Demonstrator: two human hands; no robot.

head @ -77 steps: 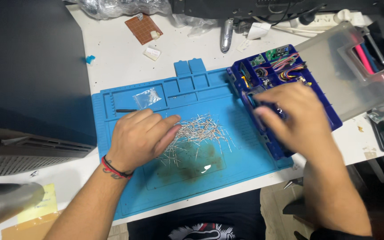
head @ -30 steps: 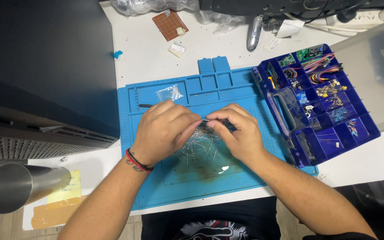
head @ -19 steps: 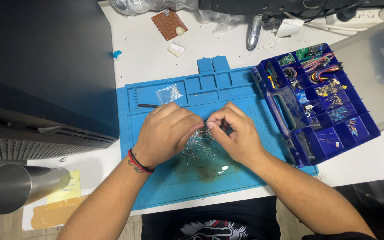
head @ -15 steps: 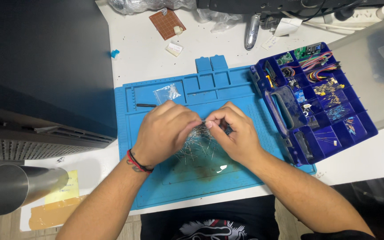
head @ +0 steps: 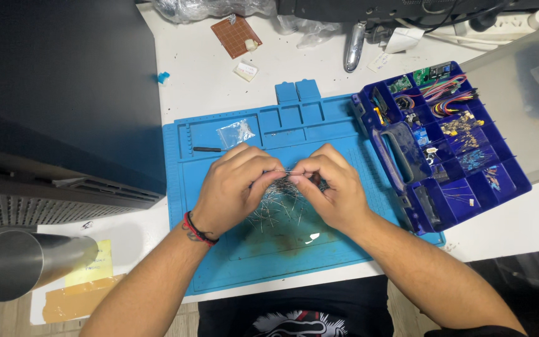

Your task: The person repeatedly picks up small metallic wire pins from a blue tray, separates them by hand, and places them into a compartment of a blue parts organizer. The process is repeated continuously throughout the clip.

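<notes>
Between both hands [head: 288,187], component lead [head: 289,173] crosswise

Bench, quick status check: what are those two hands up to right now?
Left hand and right hand meet fingertip to fingertip, pinching a thin wire component. Pile of wire-leaded parts beneath on blue mat. Open organizer case to the right, clear of both hands.

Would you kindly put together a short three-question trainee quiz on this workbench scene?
1. True or false: both hands meet over the pile of thin metal component leads on the blue silicone work mat.
2. Which side of the mat holds the dark blue compartment organiser box: A) left, B) right?
3. What sits on the left hand wrist?

Key:
1. True; the right hand meets the left.
2. B.
3. A red and black cord bracelet.
</notes>
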